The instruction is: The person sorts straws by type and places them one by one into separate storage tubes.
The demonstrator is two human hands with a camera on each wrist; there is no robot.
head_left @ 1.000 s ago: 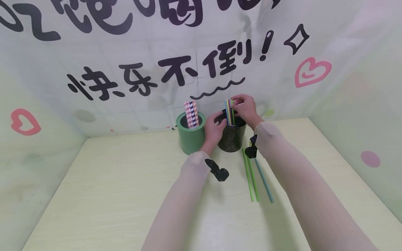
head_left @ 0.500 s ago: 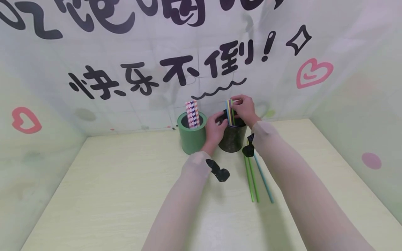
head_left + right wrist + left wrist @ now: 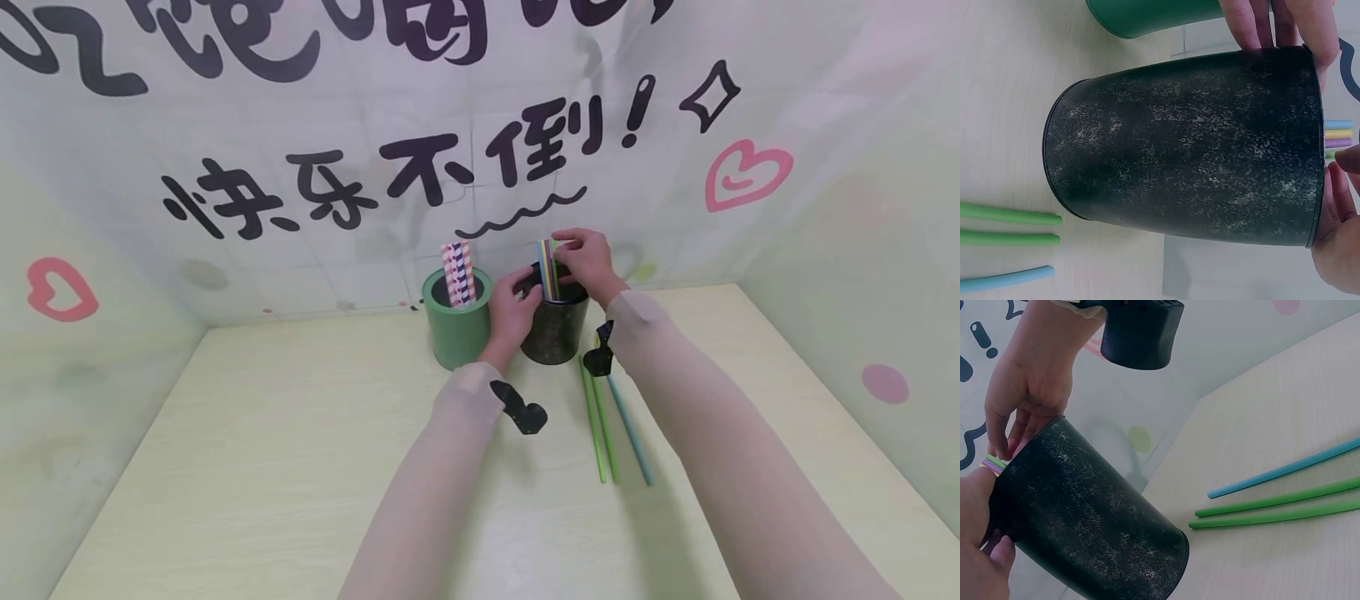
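Note:
A dark speckled bin (image 3: pixel 557 335) stands near the back wall. My left hand (image 3: pixel 512 312) grips its rim from the left, thumb and fingers on either side of the wall. Plain straws (image 3: pixel 548 271) in blue, yellow, purple and green rise out of the bin. Over the rim, my right hand (image 3: pixel 588 260) pinches the green straw on the right side of that bunch. From the right wrist, the straw ends (image 3: pixel 1339 132) show just past the rim, beside the curled fingers of the right hand. Their lower parts are hidden inside the bin.
Left of the dark bin stands a green container (image 3: pixel 456 340) with striped paper straws (image 3: pixel 459 275) leaning in it. Two green straws (image 3: pixel 594 425) and a blue straw (image 3: pixel 632 429) lie on the table (image 3: pixel 300 467) in front. A lettered wall sheet (image 3: pixel 360 275) hangs close behind.

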